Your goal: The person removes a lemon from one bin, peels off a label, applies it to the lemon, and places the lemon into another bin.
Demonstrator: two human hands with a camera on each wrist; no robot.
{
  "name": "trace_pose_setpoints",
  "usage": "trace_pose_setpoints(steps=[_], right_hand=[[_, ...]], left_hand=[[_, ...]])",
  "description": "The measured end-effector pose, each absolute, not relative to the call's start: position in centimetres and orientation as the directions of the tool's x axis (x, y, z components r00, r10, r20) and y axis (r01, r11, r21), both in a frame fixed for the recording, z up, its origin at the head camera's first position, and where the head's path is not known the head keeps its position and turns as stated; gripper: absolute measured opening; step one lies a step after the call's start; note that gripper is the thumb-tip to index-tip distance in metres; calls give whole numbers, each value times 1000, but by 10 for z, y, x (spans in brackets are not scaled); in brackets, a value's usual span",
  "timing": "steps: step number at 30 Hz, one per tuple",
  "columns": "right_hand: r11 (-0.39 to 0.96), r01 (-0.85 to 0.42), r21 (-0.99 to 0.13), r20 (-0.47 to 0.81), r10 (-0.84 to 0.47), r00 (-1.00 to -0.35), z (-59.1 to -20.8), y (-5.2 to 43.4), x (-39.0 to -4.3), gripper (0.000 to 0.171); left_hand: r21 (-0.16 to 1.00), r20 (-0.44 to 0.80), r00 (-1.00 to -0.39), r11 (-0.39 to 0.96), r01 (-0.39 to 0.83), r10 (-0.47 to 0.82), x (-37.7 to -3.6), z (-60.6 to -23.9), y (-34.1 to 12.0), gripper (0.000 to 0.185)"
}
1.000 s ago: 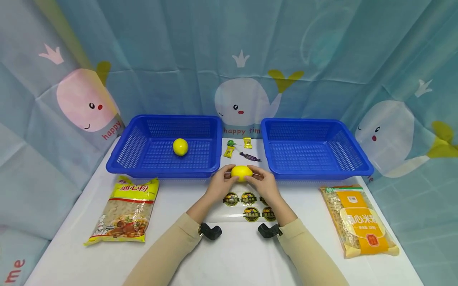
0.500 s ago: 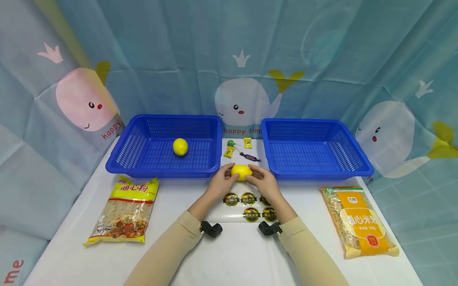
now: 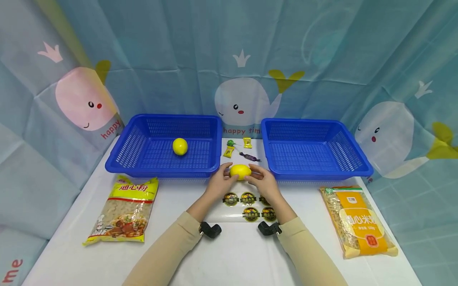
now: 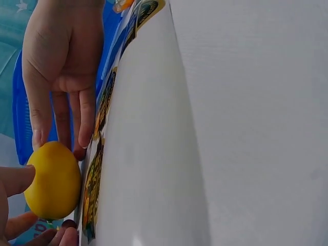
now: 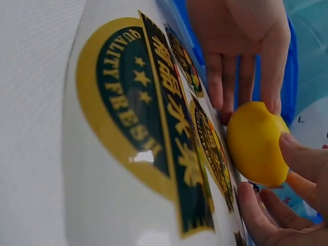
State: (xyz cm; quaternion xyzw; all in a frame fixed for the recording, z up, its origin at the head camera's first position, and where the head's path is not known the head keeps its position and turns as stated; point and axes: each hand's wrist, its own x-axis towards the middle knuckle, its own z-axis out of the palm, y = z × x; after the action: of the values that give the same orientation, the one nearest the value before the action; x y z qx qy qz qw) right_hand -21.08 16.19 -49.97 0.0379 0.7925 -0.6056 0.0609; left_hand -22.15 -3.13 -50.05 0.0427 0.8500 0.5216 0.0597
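Note:
In the head view a yellow lemon [image 3: 240, 172] lies sideways at the middle of the table, between both hands. My left hand [image 3: 219, 182] holds its left end with thumb and fingers. At the other end my right hand [image 3: 263, 182] does the same, its thumb against the near side as the right wrist view shows. Under the hands lies a glossy sheet of round fruit stickers [image 3: 229, 216], dark green and gold, partly covered by the right hand and wrist. The lemon sits at the sheet's far edge. A second lemon [image 3: 180, 147] rests in the left blue basket [image 3: 164, 174].
Another blue basket [image 3: 318, 174] stands at the back right. Several sweets lie between the baskets, among them a purple wrapped candy [image 3: 249, 157] and a green lollipop [image 3: 230, 143]. A yellow-topped pasta bag [image 3: 125, 210] is at left, an orange-labelled pasta bag [image 3: 359, 222] at right.
The lemon has shifted very slightly to the left between the hands. Both hands stay around it, and the things about them have not moved.

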Motion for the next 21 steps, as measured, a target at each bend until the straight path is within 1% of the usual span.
trace_pose_setpoints(steps=[5, 7, 8, 10, 13, 15, 17, 19, 21], right_hand=[[334, 86, -939, -89, 6, -996, -497, 161, -201, 63], [364, 71, -929, -65, 28, -997, -494, 159, -195, 63], [373, 66, -926, -56, 38, -998, -492, 159, -191, 63], [428, 46, -903, -27, 51, -998, -488, 158, -184, 58], [571, 7, -821, 5, 19, -1000, -486, 160, -174, 51], [695, -53, -717, 33, -42, -999, -487, 161, -170, 48], [783, -106, -613, 45, -99, -994, -490, 162, -166, 49], [834, -138, -534, 47, -134, -990, -491, 161, -163, 50], [864, -146, -482, 44, -142, -989, -492, 160, -160, 48]], left_hand=[[854, -8, -990, 515, 67, 141, -210, -497, -32, 87], [837, 6, -988, 539, 89, 153, -202, -496, -34, 92], [828, 12, -987, 552, 100, 161, -197, -495, -35, 92], [796, 32, -982, 589, 138, 187, -188, -493, -38, 87], [716, 68, -974, 669, 199, 217, -174, -491, -44, 70], [656, 105, -965, 713, 248, 239, -166, -490, -49, 57], [609, 137, -956, 739, 288, 259, -161, -491, -54, 48], [585, 151, -949, 749, 311, 276, -156, -491, -58, 44], [576, 164, -944, 749, 327, 286, -151, -491, -62, 44]])
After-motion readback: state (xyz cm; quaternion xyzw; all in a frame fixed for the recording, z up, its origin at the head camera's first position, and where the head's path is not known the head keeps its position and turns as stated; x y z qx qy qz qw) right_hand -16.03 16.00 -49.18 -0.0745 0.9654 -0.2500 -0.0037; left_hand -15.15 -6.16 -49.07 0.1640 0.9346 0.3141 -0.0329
